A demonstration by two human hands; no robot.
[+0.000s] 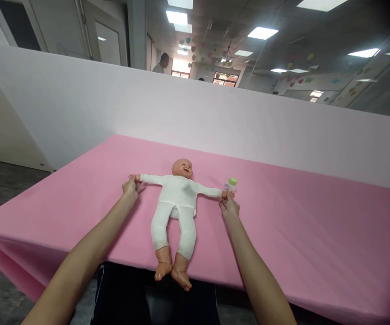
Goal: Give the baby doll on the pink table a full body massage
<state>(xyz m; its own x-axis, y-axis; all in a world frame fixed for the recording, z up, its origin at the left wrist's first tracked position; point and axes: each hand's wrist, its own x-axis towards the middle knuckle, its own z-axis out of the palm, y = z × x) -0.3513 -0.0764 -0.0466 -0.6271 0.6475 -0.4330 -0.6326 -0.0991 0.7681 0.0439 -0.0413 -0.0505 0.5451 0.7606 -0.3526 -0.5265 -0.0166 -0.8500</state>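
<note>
A baby doll [178, 192] with a soft white cloth body lies on its back, its head toward the wall and its feet past the table's near edge. My left hand [132, 186] is closed on the doll's hand at the left, and that arm is stretched straight out sideways. On the other side, my right hand [229, 205] grips the doll's other hand, with that arm spread too. Just beyond my right hand stands a small clear bottle with a green cap [231, 182], its lower part partly hidden by the doll's hand.
A pink cloth [299, 225] covers the table, which meets a white wall [215, 117] at the back. Above the wall, glass shows a room with ceiling lights and a person [161, 64]. A door [2, 122] is at the left.
</note>
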